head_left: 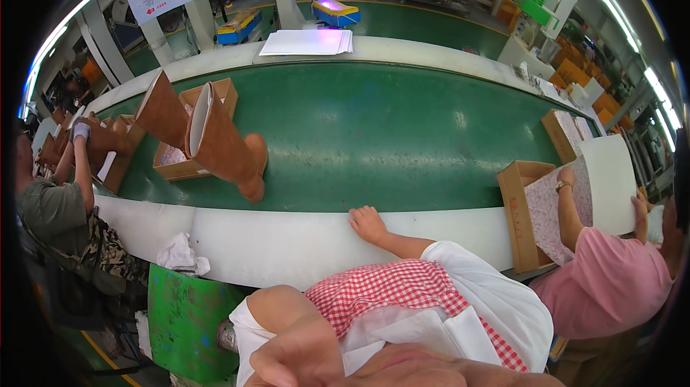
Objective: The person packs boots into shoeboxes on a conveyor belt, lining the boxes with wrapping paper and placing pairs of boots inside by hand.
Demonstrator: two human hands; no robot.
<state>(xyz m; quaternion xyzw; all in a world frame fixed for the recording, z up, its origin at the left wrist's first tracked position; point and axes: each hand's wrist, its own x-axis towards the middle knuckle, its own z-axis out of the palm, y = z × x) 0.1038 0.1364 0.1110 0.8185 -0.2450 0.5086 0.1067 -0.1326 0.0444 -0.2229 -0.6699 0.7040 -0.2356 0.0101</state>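
My right hand (368, 224) lies on the white table edge (287, 243) beside the green conveyor belt (359, 135), its fingers stretched out and holding nothing. My left arm is bent up, and the left hand (280, 362) is close to the camera at the lower edge. Most of its fingers are hidden or cut off. Ahead and to the left, a pair of tall brown boots (223, 143) leans on an open cardboard box (228, 96) lined with patterned paper. Neither of my hands touches the boots.
A co-worker at the left, wearing gloves (80, 130), handles brown boots over another box. At the right, a person in a pink shirt (611, 279) reaches into a paper-lined box (521, 222). White sheets (307, 42) lie on the far ledge; a crumpled cloth (182, 255) lies near left.
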